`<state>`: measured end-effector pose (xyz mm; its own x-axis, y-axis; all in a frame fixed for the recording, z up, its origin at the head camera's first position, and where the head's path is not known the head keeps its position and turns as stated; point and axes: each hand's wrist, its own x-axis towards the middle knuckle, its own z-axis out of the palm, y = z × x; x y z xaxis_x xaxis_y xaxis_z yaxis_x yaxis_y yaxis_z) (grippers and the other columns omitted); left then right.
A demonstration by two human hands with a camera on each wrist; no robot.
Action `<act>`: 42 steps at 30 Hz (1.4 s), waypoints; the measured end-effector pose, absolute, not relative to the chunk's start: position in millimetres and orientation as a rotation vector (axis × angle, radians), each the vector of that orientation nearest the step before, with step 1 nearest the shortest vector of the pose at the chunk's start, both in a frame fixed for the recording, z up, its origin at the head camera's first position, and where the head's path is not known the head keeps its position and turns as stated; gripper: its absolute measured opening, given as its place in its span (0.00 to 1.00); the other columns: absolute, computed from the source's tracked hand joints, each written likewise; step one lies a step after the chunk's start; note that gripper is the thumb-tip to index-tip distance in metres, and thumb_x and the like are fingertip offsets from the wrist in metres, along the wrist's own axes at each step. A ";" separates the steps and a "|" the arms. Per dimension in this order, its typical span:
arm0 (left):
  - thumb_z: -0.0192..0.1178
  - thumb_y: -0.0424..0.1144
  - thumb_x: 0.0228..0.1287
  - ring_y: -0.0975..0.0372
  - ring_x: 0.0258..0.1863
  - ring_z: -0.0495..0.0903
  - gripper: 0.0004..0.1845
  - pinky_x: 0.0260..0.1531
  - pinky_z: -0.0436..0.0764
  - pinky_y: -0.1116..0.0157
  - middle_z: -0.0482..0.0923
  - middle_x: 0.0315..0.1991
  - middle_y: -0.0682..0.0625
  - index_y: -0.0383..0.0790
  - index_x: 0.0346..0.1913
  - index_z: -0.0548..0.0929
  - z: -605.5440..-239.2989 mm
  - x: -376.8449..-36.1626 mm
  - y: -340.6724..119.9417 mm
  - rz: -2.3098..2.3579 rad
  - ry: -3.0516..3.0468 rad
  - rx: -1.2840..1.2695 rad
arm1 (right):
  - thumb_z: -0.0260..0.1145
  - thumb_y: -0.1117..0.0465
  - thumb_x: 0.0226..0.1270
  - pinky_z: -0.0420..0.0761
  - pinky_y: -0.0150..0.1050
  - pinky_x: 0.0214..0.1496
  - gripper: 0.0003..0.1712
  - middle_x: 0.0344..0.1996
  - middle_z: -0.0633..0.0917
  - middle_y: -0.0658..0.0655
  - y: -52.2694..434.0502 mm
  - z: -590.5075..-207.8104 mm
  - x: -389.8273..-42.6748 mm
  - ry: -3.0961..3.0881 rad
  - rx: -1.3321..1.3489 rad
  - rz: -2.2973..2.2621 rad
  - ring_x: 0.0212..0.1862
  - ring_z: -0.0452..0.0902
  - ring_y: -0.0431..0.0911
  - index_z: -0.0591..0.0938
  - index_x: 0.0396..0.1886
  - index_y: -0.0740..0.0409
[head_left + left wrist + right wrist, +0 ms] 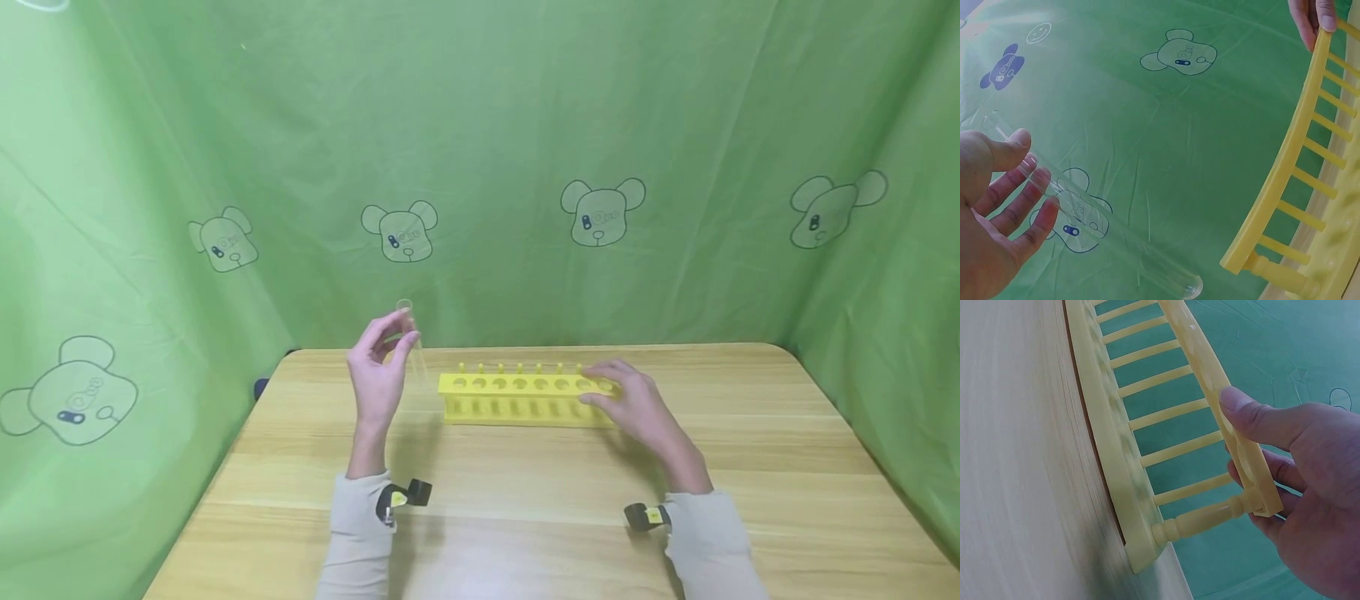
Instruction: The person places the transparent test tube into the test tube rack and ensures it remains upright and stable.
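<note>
A clear test tube [418, 354] is pinched near its top by my left hand [381, 367], above the table and just left of the rack. It tilts, rounded bottom down and to the right, and looks empty in the left wrist view, where the tube [1129, 240] shows nearly whole. On the table stands a yellow test tube rack [525, 387] with a row of round holes and upright pegs behind. My right hand [633, 400] grips the rack's right end by its top bar; in the right wrist view the thumb [1254, 415] lies on that bar [1210, 381].
The wooden table [525, 508] reaches to a green curtain [480, 125] printed with bear heads, which hangs behind it and on both sides. Black wrist cameras [420, 492] are strapped over both light sleeves [708, 533].
</note>
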<state>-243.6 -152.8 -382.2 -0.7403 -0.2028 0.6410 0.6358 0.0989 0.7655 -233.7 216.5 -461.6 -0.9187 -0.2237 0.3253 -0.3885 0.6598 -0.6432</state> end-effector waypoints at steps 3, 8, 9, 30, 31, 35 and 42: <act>0.69 0.24 0.62 0.55 0.46 0.85 0.18 0.50 0.87 0.61 0.85 0.46 0.37 0.31 0.55 0.85 -381.8 -243.8 -152.3 -1.716 -1.752 -0.432 | 0.77 0.62 0.63 0.73 0.64 0.68 0.25 0.58 0.82 0.65 216.8 -461.4 -234.0 -2.666 0.488 1.106 0.61 0.76 0.64 0.83 0.59 0.64; 0.68 0.23 0.62 0.55 0.46 0.85 0.18 0.49 0.87 0.63 0.85 0.46 0.37 0.30 0.55 0.84 -380.7 -243.4 -150.3 -1.720 -1.748 -0.435 | 0.77 0.62 0.63 0.73 0.64 0.68 0.25 0.58 0.82 0.65 216.8 -461.3 -234.1 -2.661 0.488 1.107 0.61 0.77 0.64 0.83 0.59 0.64; 0.68 0.23 0.62 0.55 0.46 0.85 0.18 0.50 0.87 0.63 0.85 0.46 0.37 0.30 0.55 0.84 -380.7 -243.3 -150.0 -1.719 -1.748 -0.438 | 0.77 0.62 0.63 0.73 0.64 0.68 0.25 0.58 0.82 0.65 216.5 -461.5 -234.0 -2.660 0.490 1.107 0.61 0.77 0.64 0.83 0.59 0.64; 0.69 0.23 0.62 0.55 0.46 0.85 0.17 0.50 0.87 0.58 0.85 0.46 0.36 0.30 0.55 0.85 -379.5 -243.9 -145.2 -1.720 -1.733 -0.472 | 0.77 0.62 0.63 0.73 0.64 0.68 0.26 0.58 0.82 0.64 215.5 -460.9 -233.5 -2.665 0.483 1.117 0.61 0.77 0.64 0.83 0.59 0.63; 0.69 0.23 0.62 0.55 0.46 0.85 0.17 0.50 0.87 0.59 0.85 0.46 0.36 0.30 0.55 0.85 -379.6 -244.4 -144.4 -1.723 -1.731 -0.473 | 0.77 0.62 0.63 0.73 0.64 0.68 0.26 0.58 0.82 0.64 215.5 -461.2 -233.3 -2.665 0.484 1.118 0.61 0.77 0.64 0.83 0.59 0.63; 0.69 0.23 0.62 0.56 0.46 0.85 0.17 0.49 0.87 0.62 0.84 0.46 0.36 0.30 0.55 0.84 -379.1 -244.6 -141.7 -1.732 -1.732 -0.474 | 0.77 0.62 0.63 0.73 0.64 0.68 0.25 0.57 0.82 0.64 215.9 -461.8 -232.9 -2.654 0.497 1.118 0.60 0.77 0.64 0.83 0.59 0.64; 0.69 0.24 0.62 0.55 0.46 0.85 0.18 0.49 0.87 0.62 0.85 0.46 0.37 0.31 0.55 0.85 -378.3 -245.6 -138.9 -1.738 -1.731 -0.469 | 0.77 0.62 0.63 0.73 0.64 0.68 0.25 0.58 0.82 0.64 216.2 -462.0 -232.6 -2.648 0.512 1.120 0.61 0.76 0.64 0.83 0.59 0.64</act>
<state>-245.6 -138.9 -378.3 -0.7361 -0.1835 0.6515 0.6523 0.0646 0.7552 -232.6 216.2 -462.0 -0.9149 -0.2301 0.3317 -0.3982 0.6489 -0.6484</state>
